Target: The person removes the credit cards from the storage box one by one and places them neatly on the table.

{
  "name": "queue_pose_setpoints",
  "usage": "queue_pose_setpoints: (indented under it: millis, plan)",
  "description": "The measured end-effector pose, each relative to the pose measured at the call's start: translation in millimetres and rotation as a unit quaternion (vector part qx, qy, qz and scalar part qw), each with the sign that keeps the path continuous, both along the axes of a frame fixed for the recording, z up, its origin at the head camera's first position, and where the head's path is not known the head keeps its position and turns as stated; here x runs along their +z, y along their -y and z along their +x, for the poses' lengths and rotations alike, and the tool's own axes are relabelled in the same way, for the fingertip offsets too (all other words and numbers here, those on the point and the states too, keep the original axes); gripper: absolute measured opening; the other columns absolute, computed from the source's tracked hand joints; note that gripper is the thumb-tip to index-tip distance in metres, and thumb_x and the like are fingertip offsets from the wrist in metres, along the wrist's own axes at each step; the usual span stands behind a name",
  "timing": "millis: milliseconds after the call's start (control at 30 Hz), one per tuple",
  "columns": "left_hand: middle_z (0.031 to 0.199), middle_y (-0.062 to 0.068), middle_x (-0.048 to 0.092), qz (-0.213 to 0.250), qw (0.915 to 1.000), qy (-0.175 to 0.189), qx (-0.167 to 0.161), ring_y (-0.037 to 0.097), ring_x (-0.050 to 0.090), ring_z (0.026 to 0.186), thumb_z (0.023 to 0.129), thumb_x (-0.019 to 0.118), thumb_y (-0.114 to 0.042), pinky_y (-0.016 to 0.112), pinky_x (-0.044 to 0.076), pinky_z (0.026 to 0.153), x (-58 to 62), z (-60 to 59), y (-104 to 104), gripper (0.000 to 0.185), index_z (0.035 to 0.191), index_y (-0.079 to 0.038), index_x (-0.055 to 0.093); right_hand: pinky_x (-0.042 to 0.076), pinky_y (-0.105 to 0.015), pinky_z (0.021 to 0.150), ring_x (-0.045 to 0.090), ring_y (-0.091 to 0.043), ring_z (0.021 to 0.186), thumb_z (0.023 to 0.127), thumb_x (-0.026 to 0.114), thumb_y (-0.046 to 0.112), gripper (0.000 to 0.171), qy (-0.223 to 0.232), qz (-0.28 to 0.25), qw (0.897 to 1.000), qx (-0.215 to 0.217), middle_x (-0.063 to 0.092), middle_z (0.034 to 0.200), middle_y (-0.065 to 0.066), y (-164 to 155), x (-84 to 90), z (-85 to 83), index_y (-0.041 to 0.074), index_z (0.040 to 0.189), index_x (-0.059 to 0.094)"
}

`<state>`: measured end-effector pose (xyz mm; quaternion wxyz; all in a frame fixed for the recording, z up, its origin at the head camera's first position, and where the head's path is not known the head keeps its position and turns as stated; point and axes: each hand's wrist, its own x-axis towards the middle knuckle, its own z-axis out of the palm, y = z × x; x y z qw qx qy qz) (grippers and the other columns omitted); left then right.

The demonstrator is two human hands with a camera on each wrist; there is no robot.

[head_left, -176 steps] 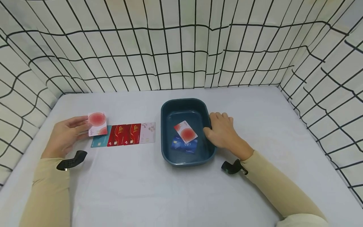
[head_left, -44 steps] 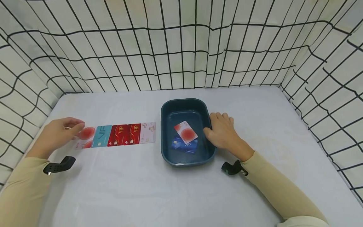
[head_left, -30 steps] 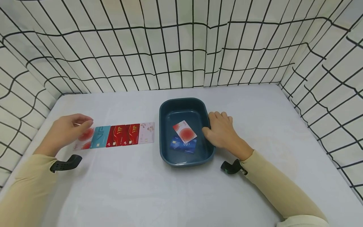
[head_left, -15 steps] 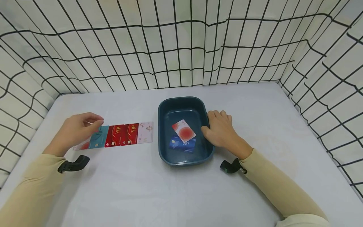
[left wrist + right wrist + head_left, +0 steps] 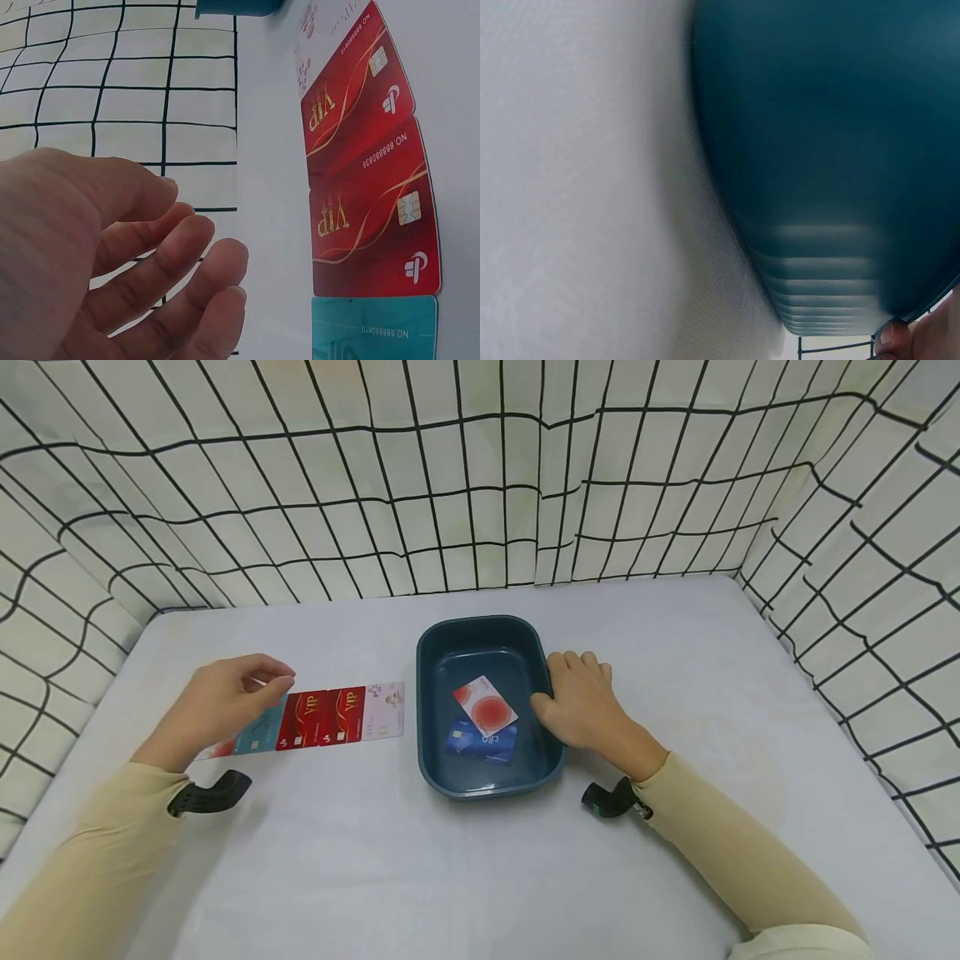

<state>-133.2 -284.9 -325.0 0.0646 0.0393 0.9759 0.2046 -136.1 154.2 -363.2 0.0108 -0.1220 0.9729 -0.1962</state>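
Note:
My left hand [image 5: 228, 702] hovers over the left end of a row of cards, fingers loosely bent with nothing between them. It partly covers a pink-and-white card [image 5: 220, 750] and a teal card [image 5: 258, 731]. Further right in the row lie two red VIP cards [image 5: 306, 720] and a pale floral card [image 5: 383, 710]. My right hand [image 5: 588, 710] grips the right rim of a dark blue-green plastic tub [image 5: 429, 727], thumb on the inner side. Inside the tub, a white card with a red circle [image 5: 491, 714] overlaps a blue VIP card [image 5: 480, 743].
A white cloth [image 5: 480, 868] covers the table. White walls with black grid wire [image 5: 472, 510] enclose the back and both sides. Each wrist wears a black camera mount [image 5: 213, 793].
The left hand laid the pink-and-white card at the row's left end and let go. It has since drifted right over the teal card. The right hand keeps its grip on the tub.

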Motion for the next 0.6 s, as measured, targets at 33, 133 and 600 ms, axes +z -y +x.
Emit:
queue_pose_setpoints:
  millis: [33,133,600]
  plan:
    - [0.128,0.026,0.066,0.0,1.0,-0.001,-0.002,0.044,0.063,0.111,0.103,0.06,-0.038,0.054,0.061,0.082,0.6,-0.1,-2.5,0.043,0.133,-0.008,0.063,0.028,-0.042,0.078,0.041,-0.031,0.089,0.089,0.05,0.027,0.031,0.001,0.0,1.0,0.0,0.053,0.092,-0.011,-0.1,-0.1,0.0,0.003,0.106,0.057]
    - [0.126,0.025,0.067,-0.001,0.9999,-0.006,-0.013,0.044,0.063,0.112,0.103,0.06,-0.038,0.058,0.06,0.086,1.5,-0.6,-8.7,0.042,0.131,-0.008,0.064,0.028,-0.042,0.078,0.041,-0.031,0.089,0.089,0.05,0.027,0.033,0.001,0.0,1.0,-0.002,0.054,0.093,-0.011,-0.1,-0.2,-0.2,0.002,0.109,0.057]
    - [0.114,0.02,0.074,0.014,0.9971,-0.05,-0.055,0.039,0.07,0.103,0.102,0.062,-0.031,0.056,0.061,0.084,11.3,6.6,-40.2,0.032,0.125,-0.009,0.067,0.027,-0.042,0.079,0.04,-0.031,0.09,0.09,0.049,0.028,0.031,0.007,-0.003,1.0,-0.001,0.053,0.092,-0.01,-1.0,1.7,-0.4,0.004,0.108,0.056]
